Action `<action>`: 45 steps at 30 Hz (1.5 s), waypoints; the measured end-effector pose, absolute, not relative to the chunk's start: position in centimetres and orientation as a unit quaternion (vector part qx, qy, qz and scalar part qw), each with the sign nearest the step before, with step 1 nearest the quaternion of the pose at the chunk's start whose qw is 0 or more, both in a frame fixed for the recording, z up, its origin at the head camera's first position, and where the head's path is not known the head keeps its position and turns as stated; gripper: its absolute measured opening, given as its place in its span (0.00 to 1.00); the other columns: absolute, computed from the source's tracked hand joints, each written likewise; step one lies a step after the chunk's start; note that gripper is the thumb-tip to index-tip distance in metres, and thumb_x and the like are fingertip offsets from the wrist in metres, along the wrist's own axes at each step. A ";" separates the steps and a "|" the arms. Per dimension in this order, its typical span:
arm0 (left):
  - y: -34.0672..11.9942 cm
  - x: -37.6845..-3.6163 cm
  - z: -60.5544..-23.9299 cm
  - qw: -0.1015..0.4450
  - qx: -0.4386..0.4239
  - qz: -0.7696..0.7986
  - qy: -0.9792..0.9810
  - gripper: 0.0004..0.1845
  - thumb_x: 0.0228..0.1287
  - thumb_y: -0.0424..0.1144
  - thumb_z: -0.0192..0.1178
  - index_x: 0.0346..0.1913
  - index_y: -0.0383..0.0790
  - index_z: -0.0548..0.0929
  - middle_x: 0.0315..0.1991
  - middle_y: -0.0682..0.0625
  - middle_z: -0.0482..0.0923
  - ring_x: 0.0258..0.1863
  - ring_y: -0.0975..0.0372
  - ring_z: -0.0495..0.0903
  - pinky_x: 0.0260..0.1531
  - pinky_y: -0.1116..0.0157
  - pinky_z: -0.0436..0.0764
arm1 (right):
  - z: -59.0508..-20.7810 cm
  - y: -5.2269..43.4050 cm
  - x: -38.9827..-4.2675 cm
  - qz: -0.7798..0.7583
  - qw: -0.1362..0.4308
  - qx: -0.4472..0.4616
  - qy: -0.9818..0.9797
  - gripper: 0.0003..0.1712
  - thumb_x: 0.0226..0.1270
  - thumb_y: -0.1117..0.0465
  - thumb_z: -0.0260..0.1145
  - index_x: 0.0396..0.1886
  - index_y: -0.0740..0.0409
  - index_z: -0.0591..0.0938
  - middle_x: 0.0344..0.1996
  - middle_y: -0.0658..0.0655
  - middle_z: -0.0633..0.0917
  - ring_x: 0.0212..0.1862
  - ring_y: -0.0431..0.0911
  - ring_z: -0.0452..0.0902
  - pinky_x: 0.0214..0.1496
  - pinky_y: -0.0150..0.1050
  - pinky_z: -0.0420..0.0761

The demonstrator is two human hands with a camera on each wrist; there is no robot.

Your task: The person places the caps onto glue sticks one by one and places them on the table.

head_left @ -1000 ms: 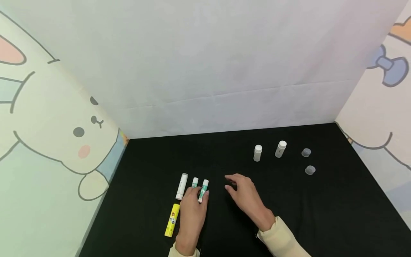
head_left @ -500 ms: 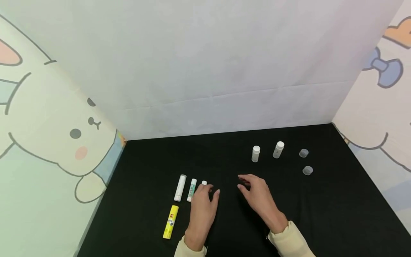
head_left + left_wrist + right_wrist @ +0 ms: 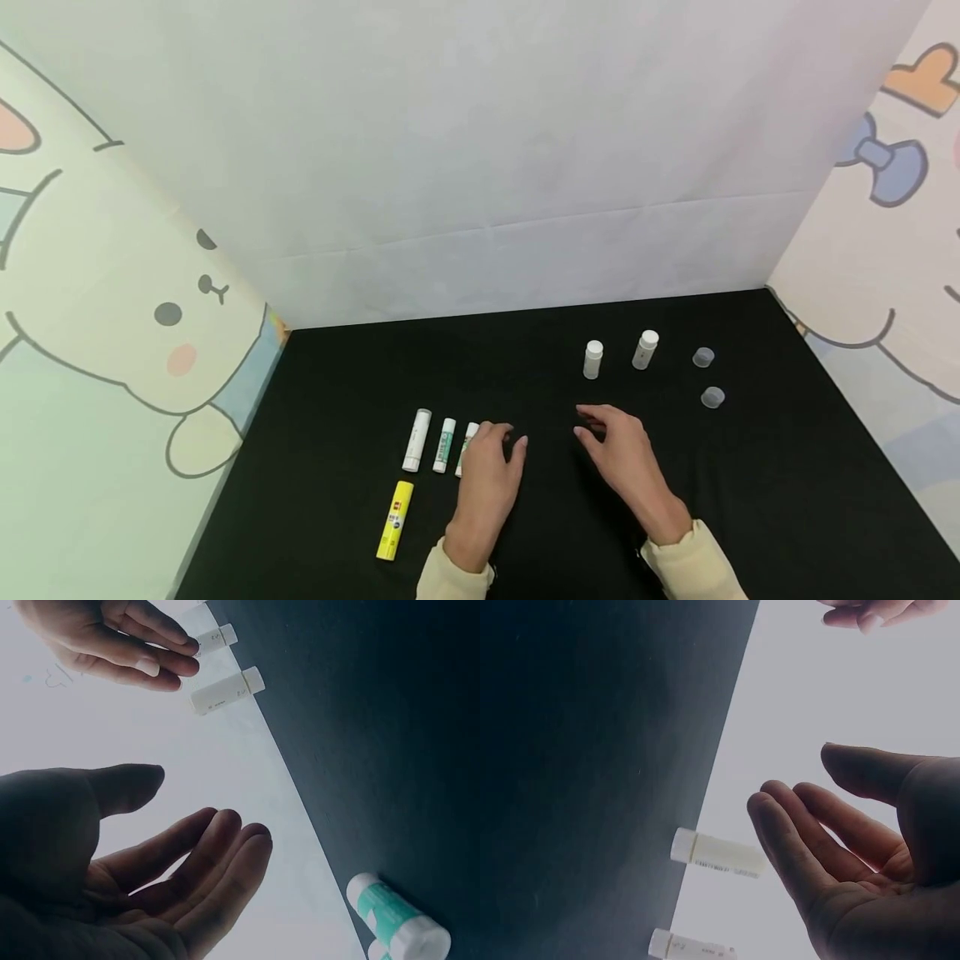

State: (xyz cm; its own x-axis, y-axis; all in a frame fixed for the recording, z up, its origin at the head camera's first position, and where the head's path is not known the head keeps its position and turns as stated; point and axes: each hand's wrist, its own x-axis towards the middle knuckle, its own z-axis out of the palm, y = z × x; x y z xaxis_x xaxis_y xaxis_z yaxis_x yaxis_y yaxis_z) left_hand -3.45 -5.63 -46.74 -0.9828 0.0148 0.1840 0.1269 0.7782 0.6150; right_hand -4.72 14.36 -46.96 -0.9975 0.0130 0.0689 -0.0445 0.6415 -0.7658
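L hand [image 3: 489,483] relaxed, fingers loosely curved, holding nothing, w/ green-banded glue stick [image 3: 468,437] lying just beside its fingertips. R hand [image 3: 626,462] likewise slack, empty. Left of L hand: 2 more smooth white cylinders, yellow glue stick [image 3: 394,520]. Beyond R hand: 2 upright white bottles [image 3: 592,359], clear caps [image 3: 712,397]. Matte black bench [image 3: 787,500].

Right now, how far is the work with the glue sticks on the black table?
Looks done: a white stick and two green-labelled sticks lie side by side in a row. In hand: nothing is gripped; the left hand hovers open beside the row's right end, and the right hand is open too. Probably left: the yellow stick lies apart below the row; two bottles and two clear caps stand untouched.
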 end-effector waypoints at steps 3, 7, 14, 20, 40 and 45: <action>-5.4 -3.6 -46.9 0.080 -0.044 -0.336 -0.937 0.11 0.70 0.36 0.72 0.47 0.31 0.88 0.40 0.45 0.84 0.39 0.55 0.86 0.40 0.57 0.86 | -46.9 14.8 -4.7 0.423 0.029 0.001 -0.906 0.18 0.71 0.68 0.72 0.59 0.64 0.87 0.55 0.63 0.88 0.52 0.56 0.88 0.55 0.56 0.86; -5.1 -3.9 -47.0 0.070 -0.050 -0.341 -0.936 0.11 0.71 0.37 0.71 0.48 0.31 0.88 0.41 0.44 0.84 0.39 0.54 0.86 0.40 0.58 0.86 | -46.9 15.6 -4.6 0.424 0.031 -0.003 -0.905 0.18 0.72 0.68 0.71 0.60 0.65 0.86 0.55 0.64 0.88 0.53 0.57 0.87 0.55 0.57 0.85; -4.4 -4.2 -47.3 0.076 -0.062 -0.348 -0.932 0.11 0.70 0.36 0.71 0.48 0.31 0.88 0.39 0.44 0.84 0.38 0.54 0.85 0.40 0.59 0.85 | -46.9 16.7 -4.4 0.419 0.035 -0.017 -0.907 0.19 0.73 0.68 0.70 0.61 0.66 0.85 0.56 0.67 0.87 0.54 0.59 0.87 0.56 0.58 0.84; -3.8 -4.4 -47.6 0.069 -0.067 -0.356 -0.929 0.11 0.71 0.36 0.71 0.49 0.31 0.88 0.40 0.44 0.84 0.38 0.54 0.85 0.40 0.60 0.86 | -47.1 17.5 -4.4 0.415 0.048 -0.027 -0.908 0.19 0.72 0.69 0.70 0.61 0.68 0.85 0.55 0.69 0.87 0.53 0.61 0.87 0.56 0.59 0.85; -1.3 -5.4 -48.4 0.050 -0.097 -0.363 -0.925 0.12 0.72 0.37 0.70 0.50 0.32 0.89 0.41 0.44 0.84 0.37 0.58 0.85 0.40 0.63 0.86 | -47.0 20.5 -4.4 0.392 0.045 -0.063 -0.917 0.19 0.74 0.67 0.68 0.62 0.69 0.84 0.56 0.71 0.86 0.54 0.63 0.87 0.56 0.62 0.84; -0.7 -6.1 -48.3 0.048 -0.096 -0.363 -0.926 0.12 0.72 0.37 0.70 0.51 0.31 0.88 0.42 0.44 0.84 0.39 0.57 0.85 0.41 0.62 0.86 | -47.0 21.4 -4.6 0.392 0.048 -0.075 -0.916 0.20 0.75 0.66 0.68 0.62 0.71 0.83 0.56 0.73 0.86 0.55 0.65 0.86 0.56 0.63 0.83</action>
